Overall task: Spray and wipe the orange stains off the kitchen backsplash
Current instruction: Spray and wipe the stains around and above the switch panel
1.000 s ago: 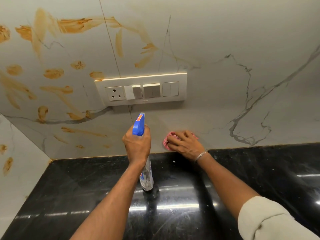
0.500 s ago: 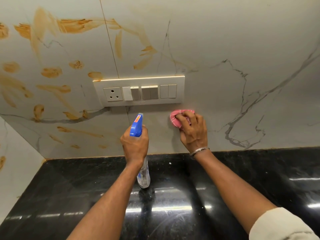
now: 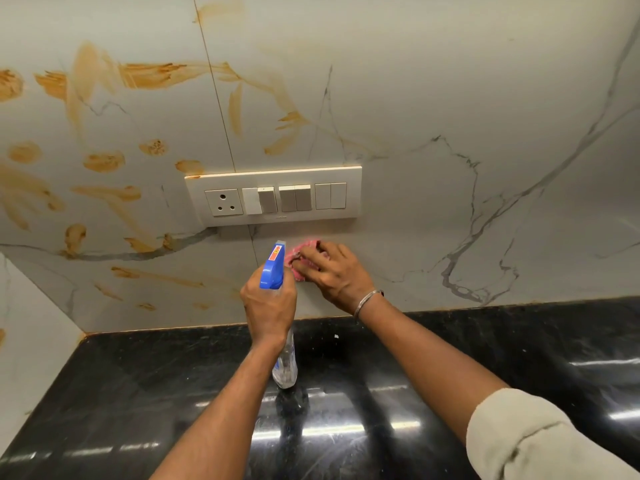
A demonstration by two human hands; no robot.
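- Right hand (image 3: 334,275) holds the bunched pink cloth (image 3: 294,252) against the backsplash (image 3: 450,98) just below the switch plate (image 3: 273,197), fingers bent over it.
- Left hand (image 3: 268,306) is wrapped tight round the spray bottle (image 3: 272,271), also below the plate; bottle upright, nozzle facing the wall.
- Orange stains (image 3: 152,76) lie left of and above the plate, streaks mostly slanted; the left hand is nearer.
- Wall right of the plate looks clean.
- Glossy black countertop (image 3: 381,393) below the plate.
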